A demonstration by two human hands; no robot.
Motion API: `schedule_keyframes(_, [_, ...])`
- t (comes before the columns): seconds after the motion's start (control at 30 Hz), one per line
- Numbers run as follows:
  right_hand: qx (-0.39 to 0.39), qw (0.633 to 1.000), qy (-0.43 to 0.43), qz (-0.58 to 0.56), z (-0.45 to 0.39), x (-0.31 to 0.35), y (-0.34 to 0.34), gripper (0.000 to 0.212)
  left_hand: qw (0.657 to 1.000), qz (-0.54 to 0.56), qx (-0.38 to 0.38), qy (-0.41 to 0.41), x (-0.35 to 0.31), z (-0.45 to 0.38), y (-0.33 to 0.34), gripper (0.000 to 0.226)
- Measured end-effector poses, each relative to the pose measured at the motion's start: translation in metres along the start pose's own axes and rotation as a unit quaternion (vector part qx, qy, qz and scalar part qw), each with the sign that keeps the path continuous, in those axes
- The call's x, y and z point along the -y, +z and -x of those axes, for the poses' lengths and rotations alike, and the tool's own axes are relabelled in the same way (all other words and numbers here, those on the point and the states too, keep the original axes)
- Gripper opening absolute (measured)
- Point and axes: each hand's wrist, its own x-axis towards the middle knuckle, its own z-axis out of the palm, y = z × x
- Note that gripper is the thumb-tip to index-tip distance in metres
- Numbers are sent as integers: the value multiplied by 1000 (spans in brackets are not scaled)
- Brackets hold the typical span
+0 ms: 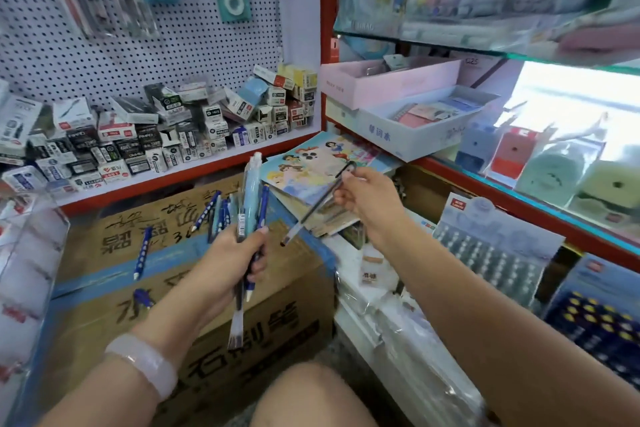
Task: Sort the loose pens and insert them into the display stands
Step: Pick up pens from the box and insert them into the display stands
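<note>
Above the cardboard box: both hands are raised, each holding pens.
Cardboard box (104,291): brown, sealed with blue tape, black handwriting on its top; the landmark for everything below.
Left hand (230,258): over the middle of the box, fingers curled tight around a bundle of pens; a pale bangle (147,364) sits on the wrist.
Bundle of pens (250,198): held nearly upright, light blue barrels and a dark blue dotted one, tips pointing down toward the box.
Right hand (369,199): above the box's right edge, thumb and fingertips pinched on a single black pen.
Black pen (320,203): slanted, its clear tip end low over the blue tape, its cap end up by the fingers.
Loose pens (214,213): dark blue with white dots, scattered on the box top, left of the bundle.
Colouring books (311,166): stacked at the box's far right corner.
Display stands (498,250): right of the box, rows of pen ends showing.
</note>
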Motion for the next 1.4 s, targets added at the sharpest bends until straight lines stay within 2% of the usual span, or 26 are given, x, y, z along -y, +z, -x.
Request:
schedule_keyframes(0.13, [-91, 988, -59, 105, -8, 22, -60, 12, 1000, 26, 5, 4, -1, -5, 47, 19])
schedule_keyframes(0.2, [-135, 963, -95, 213, -14, 24, -84, 2, 998, 55, 11, -3, -1, -10, 73, 13])
schedule_keyframes(0.27, [-162, 923, -124, 326, -18, 21, -103, 1, 997, 76, 15, -18, 3, -14, 95, 9])
schedule_keyframes(0.37, [-162, 885, -128, 418, -21, 11, -119, 8, 996, 85, 16, -36, 18, -15, 117, 6])
schedule_keyframes(0.53, [-135, 862, -147, 466, -33, -16, -119, 16, 994, 80, -23, -77, 48, -14, 117, 18])
schedule_keyframes(0.67, [-93, 828, -156, 530, -47, -36, -115, 19, 993, 92, -33, -69, 49, -18, 109, 21])
schedule_keyframes(0.9, [-55, 811, -127, 569, -62, -55, -115, 19, 993, 64, -55, -78, 55, -31, 100, 15])
schedule_keyframes(1.1, [-38, 794, -94, 599, -68, -62, -111, 13, 994, 69, -30, -79, 51, -30, 100, 14])
schedule_keyframes(1.23, [-45, 794, -63, 602, -67, -58, -107, 18, 992, 92, -15, -87, 49, -26, 96, 15])
schedule_keyframes(1.33, [-88, 818, -75, 564, -57, -46, -101, 20, 989, 115, -3, -90, 47, -22, 94, 13])
schedule_keyframes(1.4, [-52, 856, -93, 506, -43, -36, -89, 18, 989, 119, 5, -89, 46, -20, 94, 12])
